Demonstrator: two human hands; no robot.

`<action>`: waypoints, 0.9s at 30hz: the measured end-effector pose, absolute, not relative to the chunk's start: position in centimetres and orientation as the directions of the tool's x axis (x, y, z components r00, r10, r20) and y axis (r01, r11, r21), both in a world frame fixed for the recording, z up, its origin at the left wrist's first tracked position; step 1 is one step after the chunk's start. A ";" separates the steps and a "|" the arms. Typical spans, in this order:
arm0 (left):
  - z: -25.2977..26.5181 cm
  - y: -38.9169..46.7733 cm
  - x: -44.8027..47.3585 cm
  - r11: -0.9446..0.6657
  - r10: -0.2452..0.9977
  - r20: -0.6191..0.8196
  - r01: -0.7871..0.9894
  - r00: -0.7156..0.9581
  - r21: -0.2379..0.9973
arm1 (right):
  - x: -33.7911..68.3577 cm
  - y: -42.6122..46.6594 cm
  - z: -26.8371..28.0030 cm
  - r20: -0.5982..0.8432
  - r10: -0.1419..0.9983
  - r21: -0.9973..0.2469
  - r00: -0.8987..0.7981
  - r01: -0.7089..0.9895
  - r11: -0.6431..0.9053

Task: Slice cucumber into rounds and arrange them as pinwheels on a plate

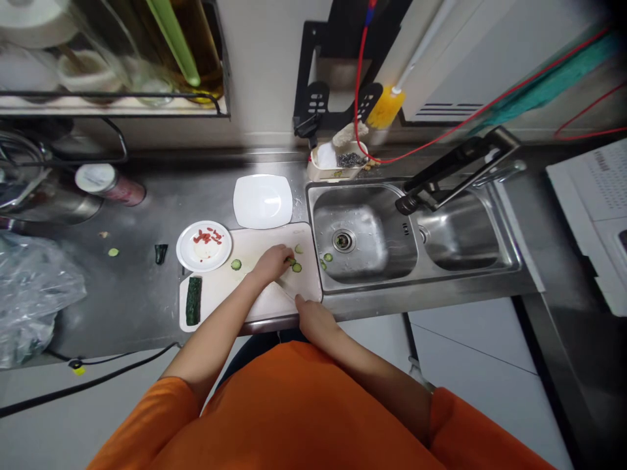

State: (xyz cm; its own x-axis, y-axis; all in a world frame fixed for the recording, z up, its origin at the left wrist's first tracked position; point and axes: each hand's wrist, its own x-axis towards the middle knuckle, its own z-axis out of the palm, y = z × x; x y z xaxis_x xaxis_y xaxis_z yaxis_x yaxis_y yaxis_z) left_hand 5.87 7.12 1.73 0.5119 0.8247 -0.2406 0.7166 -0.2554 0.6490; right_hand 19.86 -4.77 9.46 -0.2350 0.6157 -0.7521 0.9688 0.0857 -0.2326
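Beside the left hand [271,265], which pinches a small cucumber piece [290,261], some slices [297,267] are already cut. The right hand [316,320] grips a knife [286,290]; left of both hands, a longer cucumber piece [193,301] lies unsliced.

Knife [286,290] — in right hand [313,318] (bare)

I see a counter [132,294] of grey metal with a dull, slightly scuffed finish, while the double sink [365,281] gleams brighter, smooth metal with soft highlights. The square plate [262,201] looks glossy and smooth to me, like white ceramic; the cutting board [213,294] reads as smooth, matt plastic. From over here I make out rough, bumpy skin on the cucumber piece [193,300], crinkled, shiny clear plastic in the bag [34,287], and matt cloth in the orange shirt [304,411].
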 end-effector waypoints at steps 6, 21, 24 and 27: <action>2.2 6.5 4.7 -0.043 0.886 -0.289 0.687 0.361 0.726 | 20.0 -4.6 9.6 -0.763 0.607 -0.224 -0.222 0.972 0.075; 1.1 1.0 0.5 0.130 0.988 -0.145 0.757 -0.047 0.640 | 20.5 -4.6 9.5 -0.779 0.589 -0.220 -0.217 0.973 0.067; 0.5 0.0 0.7 0.137 0.989 -0.124 0.776 -0.077 0.616 | 20.8 -4.6 9.6 -0.773 0.598 -0.213 -0.213 0.974 0.071; 0.2 -0.5 0.9 0.163 0.986 -0.118 0.778 -0.115 0.606 | 20.9 -4.4 9.6 -0.761 0.614 -0.201 -0.210 0.976 0.085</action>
